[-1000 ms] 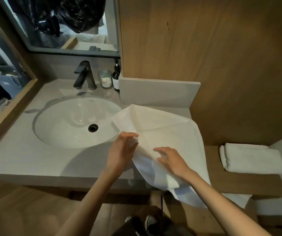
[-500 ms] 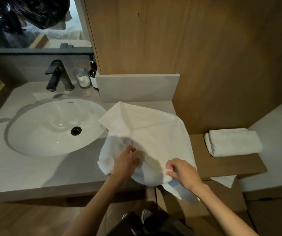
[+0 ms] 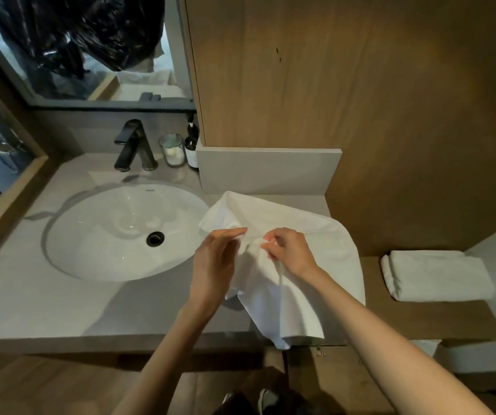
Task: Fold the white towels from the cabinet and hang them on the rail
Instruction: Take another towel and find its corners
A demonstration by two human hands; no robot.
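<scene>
Towel (image 3: 330, 253) on the counter (image 3: 46, 304), just right of the sink (image 3: 106, 235), and it's a rumpled one: white, spread loose across the grey top, far edge up near the low grey block (image 3: 267, 170) at the back. The near end spills over the front lip of the counter and hangs there.

Both hands are in over the middle of it. The right hand (image 3: 288, 250) has its fingers curled tight, pinching a small bunch of cloth, with a ridge of fabric running down from that grip. The left hand (image 3: 215, 262) sits just beside it, fingers long and loose, thumb apart, tips right at the bunched cloth. No grip there that I can see; whether those tips actually press the fabric, I can't tell. The towel's lower left fold tucks in under that palm.

Off to the right, well apart from the action, a folded towel (image 3: 438, 275) lies flat on a lower wooden shelf (image 3: 420, 319), neat and squared, rolled edge to the left.

Round the basin: black drain (image 3: 155, 238) in the middle, dark tap (image 3: 133, 145) behind it, a clear jar (image 3: 171, 149) with something white inside just beside the tap, and a dark bottle (image 3: 192, 145) tucked against the wood panel (image 3: 360, 85). Above the tap, a mirror (image 3: 91, 55) showing something black and glossy.
</scene>
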